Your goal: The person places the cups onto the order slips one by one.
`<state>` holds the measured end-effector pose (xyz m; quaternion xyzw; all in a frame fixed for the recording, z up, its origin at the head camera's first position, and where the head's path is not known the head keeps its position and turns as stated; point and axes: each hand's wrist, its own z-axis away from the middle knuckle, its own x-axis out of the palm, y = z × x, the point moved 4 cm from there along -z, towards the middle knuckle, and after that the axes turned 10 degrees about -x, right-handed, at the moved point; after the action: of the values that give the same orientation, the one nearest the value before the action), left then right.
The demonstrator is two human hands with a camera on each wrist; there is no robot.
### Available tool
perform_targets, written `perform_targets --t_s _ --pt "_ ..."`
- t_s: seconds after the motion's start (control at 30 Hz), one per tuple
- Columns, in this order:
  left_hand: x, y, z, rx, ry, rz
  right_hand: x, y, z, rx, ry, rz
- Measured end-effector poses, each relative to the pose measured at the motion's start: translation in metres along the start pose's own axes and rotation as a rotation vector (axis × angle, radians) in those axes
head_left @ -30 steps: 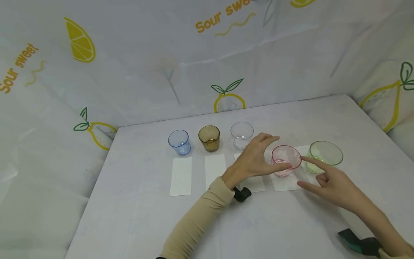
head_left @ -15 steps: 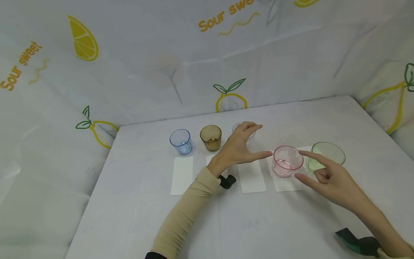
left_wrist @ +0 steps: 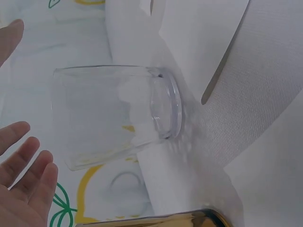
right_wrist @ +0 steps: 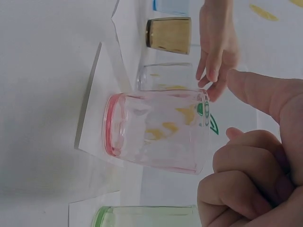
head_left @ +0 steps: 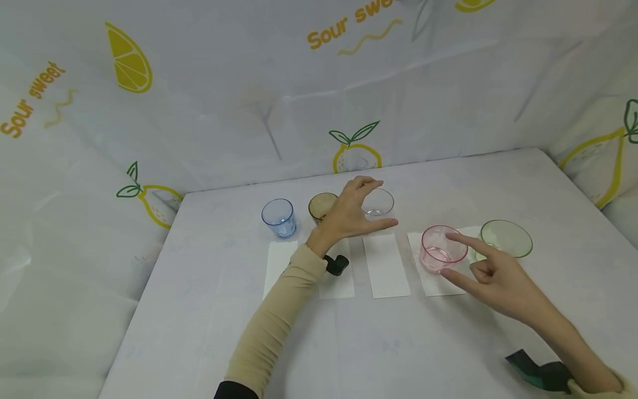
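My left hand (head_left: 344, 213) reaches toward a clear glass (head_left: 377, 209), thumb and fingers spread and holding nothing. In the left wrist view that glass (left_wrist: 111, 118) stands upright, with fingertips (left_wrist: 45, 163) near its rim. My right hand (head_left: 498, 280) is over at the pink glass (head_left: 438, 260), which stands on a white paper strip (head_left: 441, 289). Its index finger and thumb are extended while the other fingers curl loosely. The right wrist view shows a gap between this hand (right_wrist: 255, 156) and the pink glass (right_wrist: 156, 135); nothing is gripped.
Right of the pink glass stands a green glass (head_left: 513, 241). An amber glass (head_left: 319, 204), partly behind the left hand, and a blue glass (head_left: 280, 221) are to the left. More white strips (head_left: 387, 271) lie in a row. A lemon-print sheet (head_left: 209, 127) rises behind the table.
My left hand has let go of the pink glass and moved left to the clear glass. My right hand has drifted slightly left, while the pink glass stays on its strip.
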<state>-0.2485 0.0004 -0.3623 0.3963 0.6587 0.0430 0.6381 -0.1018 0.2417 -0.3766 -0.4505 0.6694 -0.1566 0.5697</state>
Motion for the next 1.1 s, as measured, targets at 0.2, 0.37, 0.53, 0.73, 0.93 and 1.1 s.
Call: perform_targets --t_s 0.2,0.37,0.53,0.73,0.93,1.1 --pt "0.0 -0.003 -0.002 -0.011 -0.009 -0.016 0.007 -0.002 -0.002 -0.003 -0.007 0.0" --pt "0.002 -0.004 -0.005 -0.025 -0.021 -0.04 0.013 -0.004 -0.003 0.008 -0.022 -0.004" --pt "0.0 -0.006 -0.005 -0.02 -0.009 -0.055 0.02 -0.008 -0.005 -0.003 -0.035 -0.012" --pt "-0.001 -0.008 -0.006 -0.024 -0.017 -0.062 0.028 -0.008 -0.008 -0.011 -0.054 -0.011" --pt "-0.001 -0.008 -0.007 -0.037 -0.02 -0.086 0.036 -0.01 -0.011 -0.051 -0.062 -0.018" --pt "-0.001 -0.009 -0.007 -0.056 -0.033 -0.113 0.043 -0.009 -0.014 -0.035 -0.098 -0.037"
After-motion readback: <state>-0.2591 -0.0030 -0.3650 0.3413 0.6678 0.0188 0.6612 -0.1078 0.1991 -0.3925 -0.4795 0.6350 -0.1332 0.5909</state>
